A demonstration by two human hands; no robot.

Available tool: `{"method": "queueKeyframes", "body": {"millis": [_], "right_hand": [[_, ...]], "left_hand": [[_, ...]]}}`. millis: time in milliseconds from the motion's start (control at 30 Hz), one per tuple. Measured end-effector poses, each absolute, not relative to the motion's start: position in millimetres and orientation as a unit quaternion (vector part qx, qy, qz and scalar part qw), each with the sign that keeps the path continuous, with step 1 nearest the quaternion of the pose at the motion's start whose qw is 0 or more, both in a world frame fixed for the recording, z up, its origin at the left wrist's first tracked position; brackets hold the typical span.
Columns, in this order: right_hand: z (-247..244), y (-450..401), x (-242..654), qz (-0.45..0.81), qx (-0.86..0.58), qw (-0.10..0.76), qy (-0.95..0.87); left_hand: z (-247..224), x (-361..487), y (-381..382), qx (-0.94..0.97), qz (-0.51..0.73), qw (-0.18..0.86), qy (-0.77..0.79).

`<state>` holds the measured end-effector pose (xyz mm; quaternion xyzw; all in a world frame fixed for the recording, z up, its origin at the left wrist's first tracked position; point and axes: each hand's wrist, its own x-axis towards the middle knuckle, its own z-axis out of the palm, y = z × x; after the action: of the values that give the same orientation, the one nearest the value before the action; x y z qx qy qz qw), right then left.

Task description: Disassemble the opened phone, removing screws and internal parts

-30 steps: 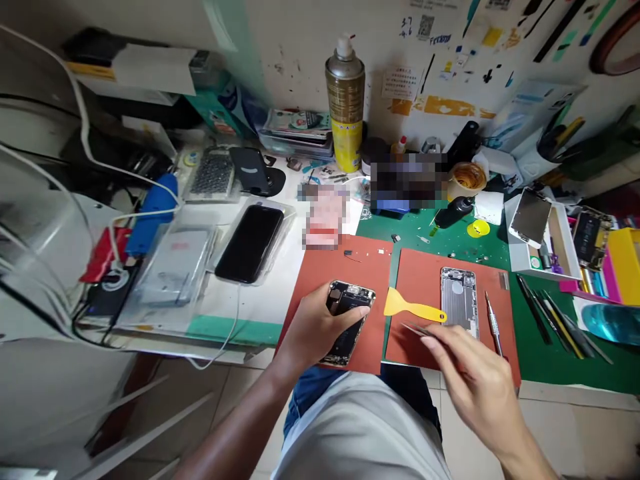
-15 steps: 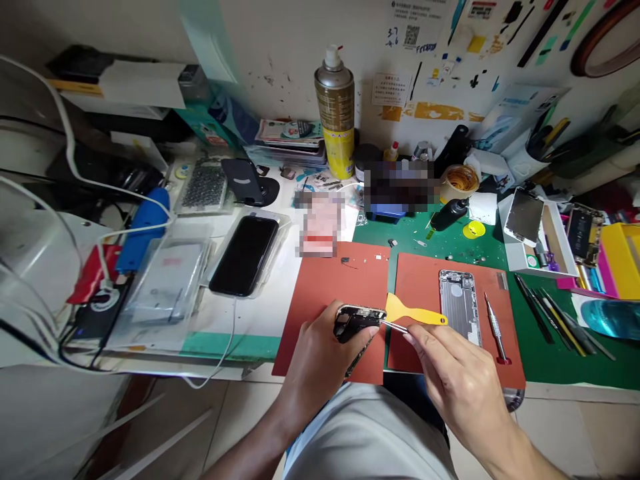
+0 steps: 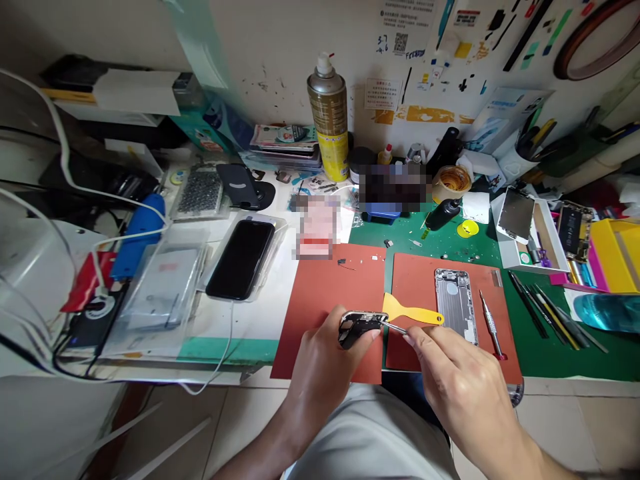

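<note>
My left hand (image 3: 325, 357) grips a dark phone part (image 3: 360, 325) with a metal-edged frame, tilted above the left red-brown mat (image 3: 327, 287). My right hand (image 3: 450, 363) pinches thin metal tweezers (image 3: 397, 327), whose tips meet the right end of the part. Just behind them a yellow scraper (image 3: 413, 312) spans the gap between the two mats. On the right mat (image 3: 410, 350) lie a silver phone housing (image 3: 456, 303) and a screwdriver (image 3: 491, 323).
A black phone (image 3: 241, 259) rests on a case at left, near a phone stand (image 3: 245, 187). Behind stands a spray can (image 3: 329, 120). Rightward are a white box (image 3: 530, 257), several pen-like tools (image 3: 555, 317) and a blue bottle (image 3: 607, 312). A white cable (image 3: 230, 333) hangs over the front edge.
The view has shifted slightly. The part in my left hand is tilted a little differently, with less of its lower piece showing. The tweezers stay at its right end.
</note>
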<state>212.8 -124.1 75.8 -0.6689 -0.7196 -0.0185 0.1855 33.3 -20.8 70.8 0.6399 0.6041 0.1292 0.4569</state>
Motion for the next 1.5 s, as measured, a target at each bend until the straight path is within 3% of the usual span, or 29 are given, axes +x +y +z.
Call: {"method": "queueKeyframes", "body": {"millis": [233,767,1500], "right_hand": [[83.9,-119.4,215.2,-0.040,-0.651,0.174,-0.737],[53.9,-122.3,208.5,-0.029,-0.626,0.300,-0.719],[62.1,-120.1,217.5,-0.072,-0.603,0.270,-0.747]], "left_hand": [[67.9,33.3,-17.7,0.650,0.123,0.459,0.593],[61.6,28.7,-8.2,0.652,0.139,0.480,0.570],[58.2,28.9,-9.4,0.630,0.150,0.508,0.568]]}}
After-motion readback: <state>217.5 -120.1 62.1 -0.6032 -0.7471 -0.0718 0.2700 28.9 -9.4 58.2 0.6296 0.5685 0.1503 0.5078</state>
